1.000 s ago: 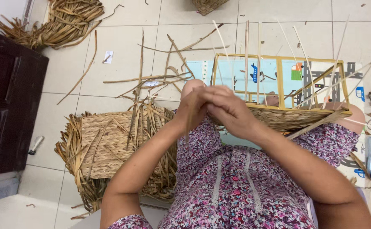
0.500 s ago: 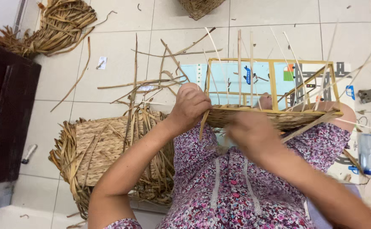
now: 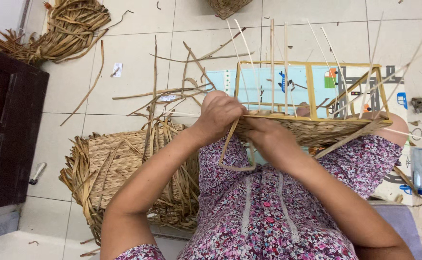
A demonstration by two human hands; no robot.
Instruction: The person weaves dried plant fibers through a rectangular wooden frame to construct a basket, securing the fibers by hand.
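A half-woven straw basket (image 3: 317, 130) on a yellow wooden frame (image 3: 309, 86) rests on my lap, with thin upright stakes (image 3: 271, 62) rising from its rim. My left hand (image 3: 218, 115) grips the basket's left end at the rim. My right hand (image 3: 264, 137) pinches a flat straw strand (image 3: 230, 151) against the woven side; the strand loops down below both hands over my floral dress.
A finished woven straw piece (image 3: 119, 168) with loose fringe lies on the tile floor at my left. A straw bundle (image 3: 66, 29) sits far left, a dark cabinet (image 3: 8, 130) at left, a plastic bottle (image 3: 421, 171) at right, loose strands on the tiles.
My hands were clasped together above the basket's left end. They have parted and dropped to the rim, and a strand now hangs in a loop beneath them.
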